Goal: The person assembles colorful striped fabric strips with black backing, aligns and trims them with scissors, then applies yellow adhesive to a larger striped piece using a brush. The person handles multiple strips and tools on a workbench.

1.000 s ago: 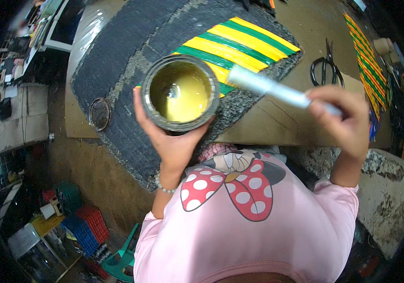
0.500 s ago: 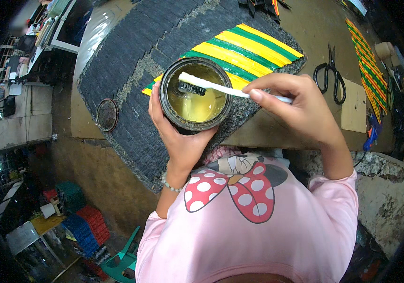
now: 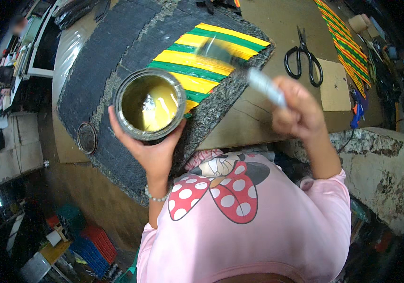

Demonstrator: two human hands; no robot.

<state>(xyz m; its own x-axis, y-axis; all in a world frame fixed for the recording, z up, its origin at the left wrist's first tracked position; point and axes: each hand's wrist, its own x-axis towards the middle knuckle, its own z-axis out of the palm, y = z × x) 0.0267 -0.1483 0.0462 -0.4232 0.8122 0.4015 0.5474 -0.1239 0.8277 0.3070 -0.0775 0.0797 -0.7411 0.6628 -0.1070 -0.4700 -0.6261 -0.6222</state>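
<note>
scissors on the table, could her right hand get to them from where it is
Probably yes: the scissors lie in the open just beyond the right hand, but it already holds a brush.

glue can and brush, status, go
Left hand cups open round metal can of yellow liquid. Right hand grips white-handled brush, blurred, over yellow-green striped mat. Nothing between them.

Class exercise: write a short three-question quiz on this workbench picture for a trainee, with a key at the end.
1. True or false: the left hand holds an open tin of yellowish liquid.
2. What does the right hand hold: A a brush, B scissors, C a knife?
3. The black scissors lie on the ____ of the striped piece.

Key: 1 true; 2 A; 3 right.
</note>
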